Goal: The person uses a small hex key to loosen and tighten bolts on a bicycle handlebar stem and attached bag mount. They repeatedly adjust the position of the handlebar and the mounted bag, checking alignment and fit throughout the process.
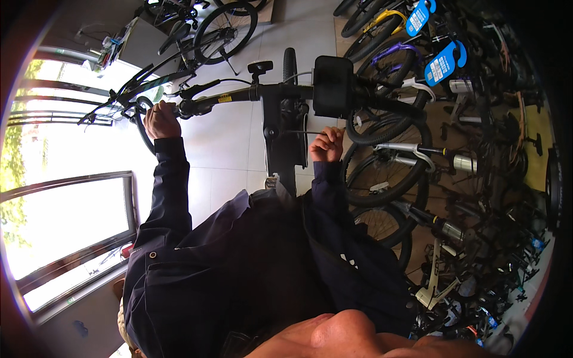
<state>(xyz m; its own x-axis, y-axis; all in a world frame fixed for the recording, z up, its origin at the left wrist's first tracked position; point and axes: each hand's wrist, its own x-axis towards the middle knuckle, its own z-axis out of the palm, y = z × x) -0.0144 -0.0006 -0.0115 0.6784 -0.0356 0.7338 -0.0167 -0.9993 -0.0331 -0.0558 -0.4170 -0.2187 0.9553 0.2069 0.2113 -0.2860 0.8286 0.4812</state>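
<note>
A bicycle stands in front of me, its dark handlebar running across the view. My left hand is closed round the handlebar's left grip. My right hand pinches a thin dark hex key, which reaches leftward to the side of the stem. Whether its tip sits in a bolt is too small to tell. A black rectangular device is on the bar right of the stem and hides part of it. Left of the stem a small black light or bell stands up. The front tyre shows beyond.
Closely parked bicycles line the right side, with wheels near my right arm. Blue hang tags hang on some. Another black bicycle stands far left, by a grey cabinet. A window is at my left, above pale floor tiles.
</note>
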